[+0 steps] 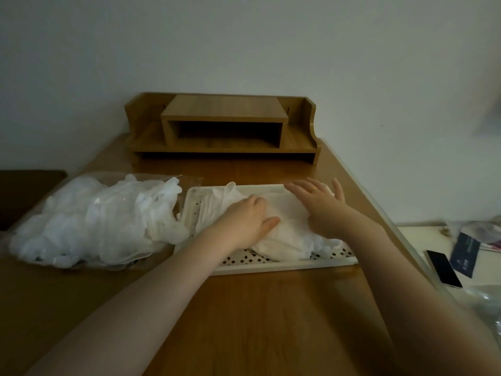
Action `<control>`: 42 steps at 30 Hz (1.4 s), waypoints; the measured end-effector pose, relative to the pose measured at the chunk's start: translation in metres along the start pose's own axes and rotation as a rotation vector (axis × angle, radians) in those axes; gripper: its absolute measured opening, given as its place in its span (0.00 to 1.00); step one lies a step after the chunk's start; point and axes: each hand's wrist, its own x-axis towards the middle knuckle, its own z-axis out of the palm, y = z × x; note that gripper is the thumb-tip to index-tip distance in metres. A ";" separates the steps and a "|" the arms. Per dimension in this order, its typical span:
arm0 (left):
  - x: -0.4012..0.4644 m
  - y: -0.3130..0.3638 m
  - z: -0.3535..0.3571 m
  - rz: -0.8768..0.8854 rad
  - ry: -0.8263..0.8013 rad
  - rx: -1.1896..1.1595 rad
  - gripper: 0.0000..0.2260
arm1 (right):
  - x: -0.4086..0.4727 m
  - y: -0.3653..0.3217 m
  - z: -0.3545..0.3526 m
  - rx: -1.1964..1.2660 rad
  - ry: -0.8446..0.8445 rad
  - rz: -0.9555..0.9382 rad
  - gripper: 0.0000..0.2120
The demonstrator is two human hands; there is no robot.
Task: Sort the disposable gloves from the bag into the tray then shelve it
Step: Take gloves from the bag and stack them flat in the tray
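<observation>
No legible writing is found. Thin, crinkled white gloves (282, 226) are pressed flat in the perforated white plastic tray (271, 263) by the left hand (245, 218) and right hand (321, 206), fingers extended, nothing gripped. A clear bag (89, 218) of gloves lies left; a wooden shelf (222, 131) stands far

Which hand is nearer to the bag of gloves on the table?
Left. The left hand rests on the gloves in the tray, just right of the bag. The right hand lies farther right, over the tray's far side.
</observation>
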 end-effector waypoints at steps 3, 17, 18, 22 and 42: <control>-0.004 -0.019 0.012 -0.054 -0.027 0.175 0.29 | -0.011 0.015 -0.005 -0.093 -0.034 0.088 0.35; -0.012 -0.043 0.017 -0.152 -0.056 0.226 0.45 | -0.005 -0.035 0.036 0.076 -0.119 0.085 0.37; -0.013 -0.046 0.017 -0.173 -0.076 0.212 0.48 | -0.005 -0.030 0.038 0.061 -0.111 0.119 0.40; -0.015 -0.050 0.015 -0.185 -0.097 0.177 0.49 | -0.007 -0.028 0.037 0.043 -0.113 0.195 0.47; -0.065 -0.128 -0.066 -0.141 0.427 -0.670 0.11 | 0.042 -0.209 0.015 0.204 0.077 -0.112 0.12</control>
